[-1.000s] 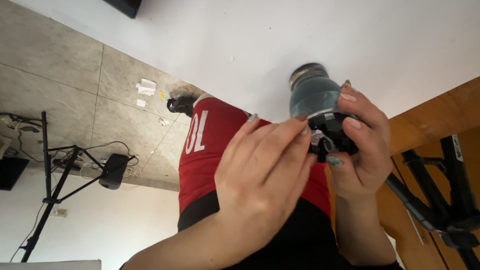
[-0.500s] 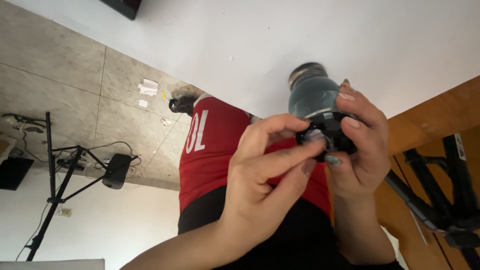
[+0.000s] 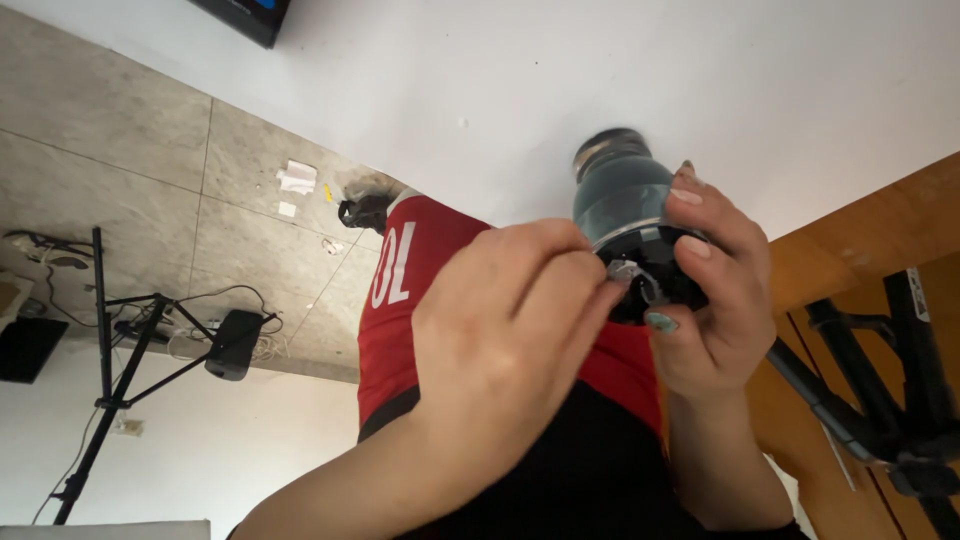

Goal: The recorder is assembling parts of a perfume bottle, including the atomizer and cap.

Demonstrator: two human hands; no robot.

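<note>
My right hand (image 3: 715,320) is wrapped around a grey-blue translucent jar (image 3: 622,197) and holds it up in front of me by its black end (image 3: 668,285). My left hand (image 3: 500,340) shows its back to the camera. Its fingertips are curled and pinch a small shiny part (image 3: 622,270) on that black end. The left hand hides most of the black end. Behind both hands is a torso in a red shirt (image 3: 410,290) and black trousers.
A white surface (image 3: 560,80) fills the upper view. A grey tiled floor (image 3: 150,170) at the left has paper scraps. A black tripod (image 3: 110,370) with cables stands at lower left. Wooden panelling (image 3: 880,240) and another black stand (image 3: 890,400) are at the right.
My left hand's fingers, spread over the jar a second ago, have curled in and now pinch at the black end. The right hand and jar have barely moved.
</note>
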